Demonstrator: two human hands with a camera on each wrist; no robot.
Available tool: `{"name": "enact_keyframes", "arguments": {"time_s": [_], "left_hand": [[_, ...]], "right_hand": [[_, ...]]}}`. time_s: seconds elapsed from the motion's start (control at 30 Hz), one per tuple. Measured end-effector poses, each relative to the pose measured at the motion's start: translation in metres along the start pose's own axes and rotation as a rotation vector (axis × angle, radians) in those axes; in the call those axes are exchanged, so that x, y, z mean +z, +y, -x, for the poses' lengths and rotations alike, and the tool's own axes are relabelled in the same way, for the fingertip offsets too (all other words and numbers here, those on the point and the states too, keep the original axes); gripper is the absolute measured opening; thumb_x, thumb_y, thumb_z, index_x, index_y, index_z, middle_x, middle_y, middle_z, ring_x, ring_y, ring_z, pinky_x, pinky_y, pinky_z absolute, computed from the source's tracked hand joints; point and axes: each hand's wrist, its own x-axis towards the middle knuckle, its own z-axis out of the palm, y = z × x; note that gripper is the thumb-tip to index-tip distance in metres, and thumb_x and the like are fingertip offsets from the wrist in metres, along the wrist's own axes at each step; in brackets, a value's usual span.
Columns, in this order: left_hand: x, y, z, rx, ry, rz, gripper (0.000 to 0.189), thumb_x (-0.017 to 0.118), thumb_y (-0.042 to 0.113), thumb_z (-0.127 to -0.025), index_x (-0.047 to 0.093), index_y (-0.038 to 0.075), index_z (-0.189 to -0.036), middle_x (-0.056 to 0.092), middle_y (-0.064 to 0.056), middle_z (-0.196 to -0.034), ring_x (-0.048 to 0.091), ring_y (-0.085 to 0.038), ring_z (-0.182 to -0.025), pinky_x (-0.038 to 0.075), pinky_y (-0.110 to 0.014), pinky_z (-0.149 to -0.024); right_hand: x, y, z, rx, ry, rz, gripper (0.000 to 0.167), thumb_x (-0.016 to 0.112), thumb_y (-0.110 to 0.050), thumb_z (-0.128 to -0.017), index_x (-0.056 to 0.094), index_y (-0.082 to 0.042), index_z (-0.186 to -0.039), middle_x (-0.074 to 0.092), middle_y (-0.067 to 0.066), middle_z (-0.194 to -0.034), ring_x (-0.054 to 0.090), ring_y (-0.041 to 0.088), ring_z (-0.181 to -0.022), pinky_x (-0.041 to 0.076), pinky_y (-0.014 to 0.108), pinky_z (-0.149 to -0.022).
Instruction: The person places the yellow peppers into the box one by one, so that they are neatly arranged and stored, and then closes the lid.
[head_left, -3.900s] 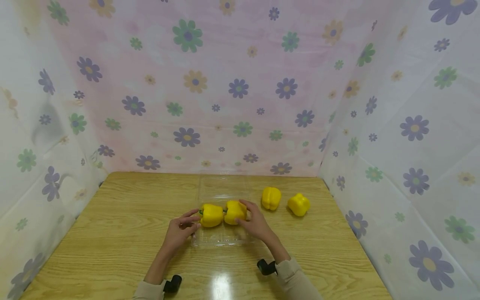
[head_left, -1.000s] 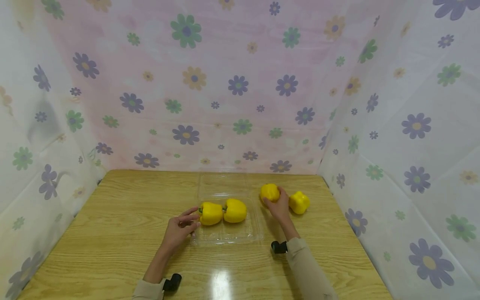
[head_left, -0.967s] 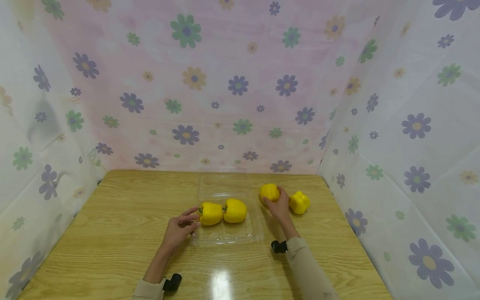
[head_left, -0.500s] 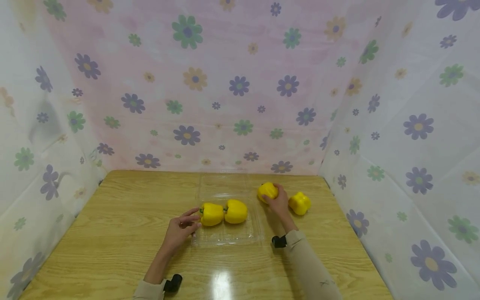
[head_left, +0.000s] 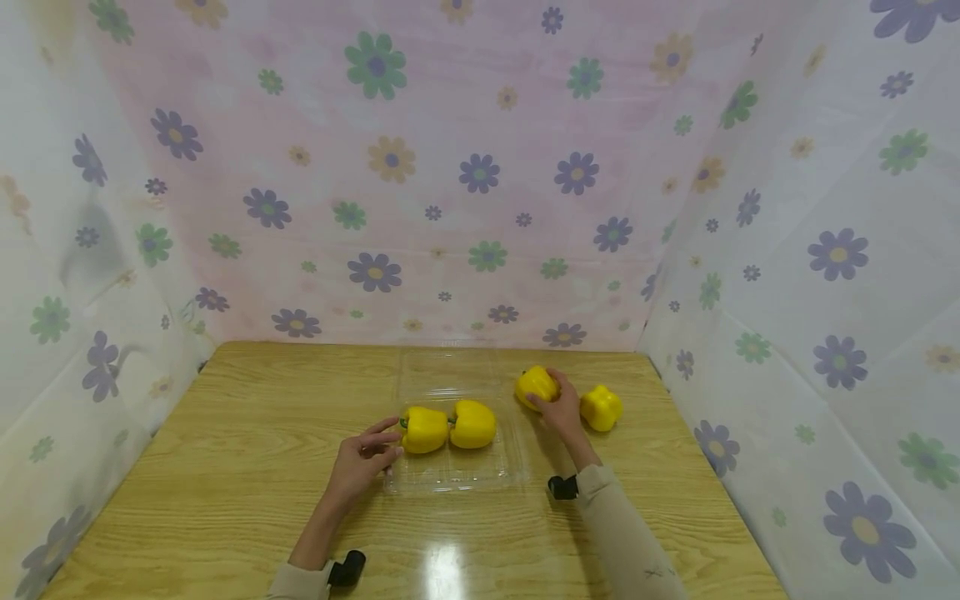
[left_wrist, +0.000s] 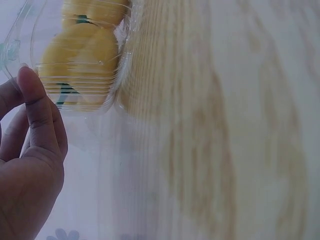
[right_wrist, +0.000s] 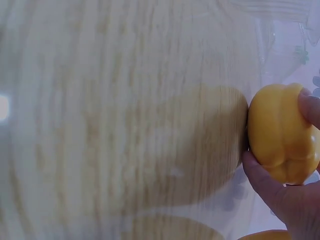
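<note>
In the head view a clear plastic clamshell container (head_left: 480, 477) stands on the table with its lid raised back. Two yellow bell peppers lie in it side by side, a left one (head_left: 424, 433) and a right one (head_left: 472, 425), their green stems pointing left. My left hand (head_left: 362, 467) pinches the container's left rim between thumb and fingers, as the left wrist view shows. Right of the container my right hand (head_left: 561, 412) grips a third yellow bell pepper (head_left: 531, 385), thumb on its near side. That pepper (right_wrist: 280, 132) fills the grasp in the right wrist view.
One more yellow bell pepper (head_left: 602, 408) lies on the wooden table (head_left: 247, 475), just right of my right hand. The clear lid (head_left: 447, 369) lies behind the container. Flowered cloth (head_left: 427, 167) walls off the table's back and both sides.
My right hand has left the right pepper in the container and moved right to grip a pepper on the table, which has turned slightly. The left hand stays at the container's rim.
</note>
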Motion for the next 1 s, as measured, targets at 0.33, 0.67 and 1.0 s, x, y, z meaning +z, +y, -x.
{"name": "enact_keyframes", "arguments": {"time_s": [0.33, 0.67, 1.0], "left_hand": [[0.001, 0.001, 0.001, -0.009, 0.006, 0.011, 0.027, 0.072, -0.002, -0.092, 0.07, -0.013, -0.116, 0.053, -0.017, -0.149, 0.061, -0.011, -0.077, 0.052, -0.02, -0.06], [0.0, 0.001, 0.0, -0.002, 0.007, 0.027, 0.026, 0.072, -0.003, -0.091, 0.07, -0.013, -0.116, 0.053, -0.017, -0.149, 0.06, -0.011, -0.075, 0.052, -0.021, -0.059], [0.001, 0.0, 0.0, 0.008, -0.011, 0.029, 0.025, 0.072, -0.001, -0.093, 0.071, -0.012, -0.115, 0.052, -0.018, -0.15, 0.059, -0.011, -0.069, 0.053, -0.021, -0.058]], "right_hand": [[-0.007, 0.001, 0.014, 0.017, -0.074, -0.02, 0.067, 0.077, -0.006, -0.09, 0.048, -0.001, -0.149, 0.045, 0.024, -0.153, 0.046, 0.043, -0.136, 0.041, 0.058, -0.11], [-0.011, -0.009, 0.026, 0.025, -0.141, -0.011, 0.067, 0.075, -0.007, -0.092, 0.045, -0.003, -0.152, 0.041, 0.024, -0.156, 0.042, 0.042, -0.14, 0.037, 0.059, -0.114], [-0.013, -0.01, 0.034, -0.008, -0.138, 0.05, 0.067, 0.074, -0.006, -0.092, 0.044, -0.001, -0.151, 0.043, 0.027, -0.154, 0.041, 0.046, -0.14, 0.035, 0.063, -0.113]]}}
